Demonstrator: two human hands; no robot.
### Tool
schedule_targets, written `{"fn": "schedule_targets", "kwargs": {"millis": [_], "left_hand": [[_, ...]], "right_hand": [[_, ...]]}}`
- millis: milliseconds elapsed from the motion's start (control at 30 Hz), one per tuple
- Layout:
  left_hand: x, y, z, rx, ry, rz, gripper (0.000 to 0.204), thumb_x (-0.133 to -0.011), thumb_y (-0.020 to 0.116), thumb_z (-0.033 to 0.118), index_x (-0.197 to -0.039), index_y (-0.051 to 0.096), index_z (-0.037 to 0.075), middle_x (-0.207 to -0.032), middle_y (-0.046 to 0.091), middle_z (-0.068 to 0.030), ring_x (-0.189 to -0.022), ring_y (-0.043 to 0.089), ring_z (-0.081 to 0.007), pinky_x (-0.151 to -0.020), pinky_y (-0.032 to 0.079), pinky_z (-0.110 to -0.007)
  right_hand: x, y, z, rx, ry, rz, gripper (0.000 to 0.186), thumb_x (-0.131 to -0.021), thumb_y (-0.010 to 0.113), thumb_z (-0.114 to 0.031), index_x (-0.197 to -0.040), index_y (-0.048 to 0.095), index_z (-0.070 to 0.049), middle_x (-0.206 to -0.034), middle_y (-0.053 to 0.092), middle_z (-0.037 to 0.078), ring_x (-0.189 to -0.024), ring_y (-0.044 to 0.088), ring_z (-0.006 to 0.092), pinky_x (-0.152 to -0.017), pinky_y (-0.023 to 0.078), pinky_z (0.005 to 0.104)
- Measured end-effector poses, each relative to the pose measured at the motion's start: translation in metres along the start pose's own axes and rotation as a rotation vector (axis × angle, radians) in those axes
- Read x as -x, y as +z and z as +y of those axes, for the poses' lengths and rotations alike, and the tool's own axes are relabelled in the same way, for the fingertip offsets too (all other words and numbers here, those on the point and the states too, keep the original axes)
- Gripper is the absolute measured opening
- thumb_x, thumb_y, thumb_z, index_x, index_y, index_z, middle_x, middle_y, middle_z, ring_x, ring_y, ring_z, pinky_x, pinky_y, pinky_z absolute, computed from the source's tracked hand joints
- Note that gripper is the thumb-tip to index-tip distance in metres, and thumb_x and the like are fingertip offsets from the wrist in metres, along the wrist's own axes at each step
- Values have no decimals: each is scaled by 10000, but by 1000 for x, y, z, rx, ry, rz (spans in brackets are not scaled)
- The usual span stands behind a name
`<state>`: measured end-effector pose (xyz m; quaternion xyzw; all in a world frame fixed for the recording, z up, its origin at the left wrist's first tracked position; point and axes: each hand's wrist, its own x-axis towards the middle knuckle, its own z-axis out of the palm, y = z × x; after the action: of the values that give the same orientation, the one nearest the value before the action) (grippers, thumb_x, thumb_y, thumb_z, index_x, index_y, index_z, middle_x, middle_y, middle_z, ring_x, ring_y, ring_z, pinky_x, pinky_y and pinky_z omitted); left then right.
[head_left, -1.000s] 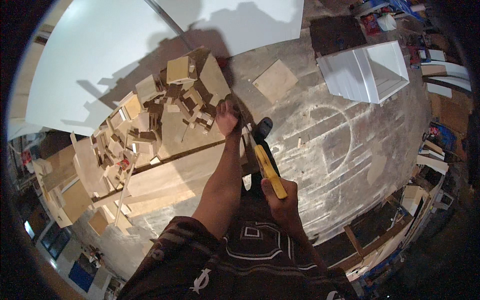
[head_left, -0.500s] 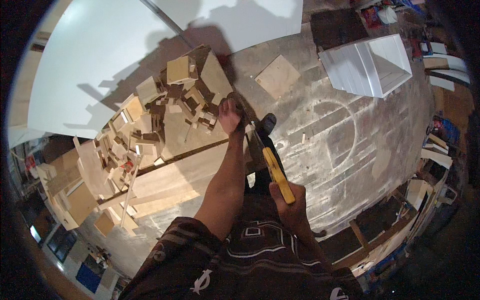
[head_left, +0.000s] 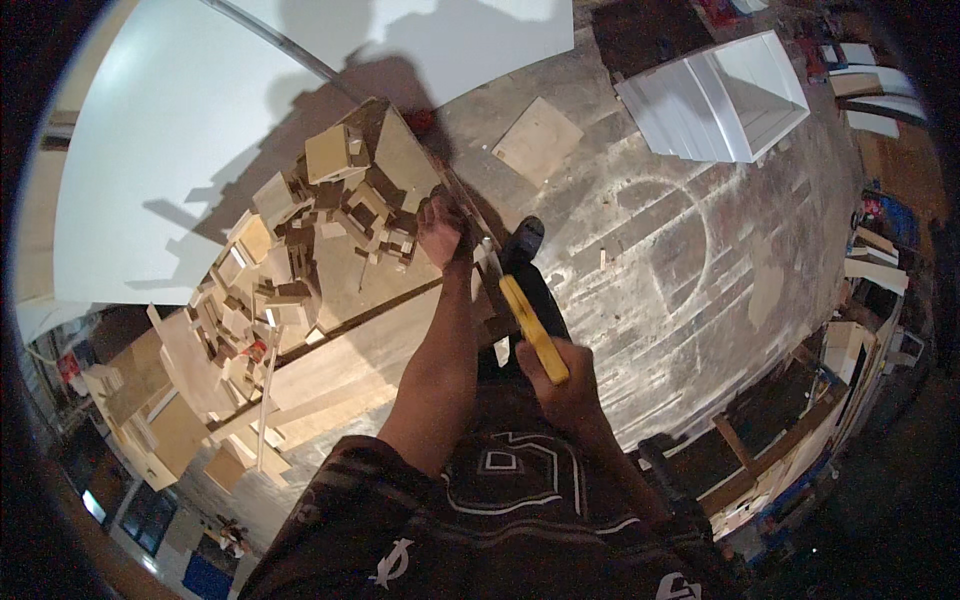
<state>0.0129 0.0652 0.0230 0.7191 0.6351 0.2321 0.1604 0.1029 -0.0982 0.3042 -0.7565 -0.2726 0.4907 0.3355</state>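
Note:
My right hand point(head_left: 566, 385) grips a hand saw by its yellow handle point(head_left: 532, 330). The saw's narrow grey metal part point(head_left: 492, 262) runs from the handle toward the right edge of a wooden worktable point(head_left: 405, 165). At that same edge my left hand point(head_left: 440, 232) is planted with its fingers bent down. Shadow hides what lies under those fingers. Left of this hand, several small wood offcuts point(head_left: 370, 205) lie piled on the tabletop. My dark shoe point(head_left: 525, 238) is on the floor just beyond the saw.
A large white panel point(head_left: 150, 150) stretches behind the worktable. Boxy wood pieces point(head_left: 335, 155) stand by its far corner. On the floor are a square plywood piece point(head_left: 538, 140) and a white open cabinet-like box point(head_left: 715, 100). Timber and a wooden frame point(head_left: 735, 445) line the right side.
The saw and my right hand have moved forward and slightly left, so less of the grey metal shows. My left hand stays at the table edge. The whole view has shifted a little.

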Motion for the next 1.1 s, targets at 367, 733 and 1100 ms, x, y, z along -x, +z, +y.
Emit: {"fn": "schedule_targets", "kwargs": {"millis": [367, 733, 1100], "left_hand": [[-2, 2, -7, -77, 95, 40, 334, -798, 679, 279, -999, 585, 29, -980, 619, -162, -947, 587, -372, -818, 497, -479], [-1, -10, 2, -31, 106, 61, 218, -817, 618, 177, -989, 595, 44, -979, 631, -160, -963, 600, -357, -859, 485, -459], [9, 16, -17, -67, 70, 28, 246, -825, 580, 194, -1016, 598, 40, -1040, 632, -175, -1019, 586, -388, -876, 500, -486]], "right_hand": [[-1, -3, -2, -50, -29, -24, 382, -960, 641, -243, -674, 527, -18, -530, 470, 25, -500, 409, 90, -457, 347, 317], [-18, 9, 16, -53, -57, 26, 369, -962, 641, -250, -703, 550, -4, -559, 487, 20, -537, 415, 86, -486, 358, 309], [-40, 22, 22, -33, -42, 25, 350, -959, 639, -268, -744, 588, 4, -583, 540, 46, -542, 464, 109, -498, 386, 321]]}}
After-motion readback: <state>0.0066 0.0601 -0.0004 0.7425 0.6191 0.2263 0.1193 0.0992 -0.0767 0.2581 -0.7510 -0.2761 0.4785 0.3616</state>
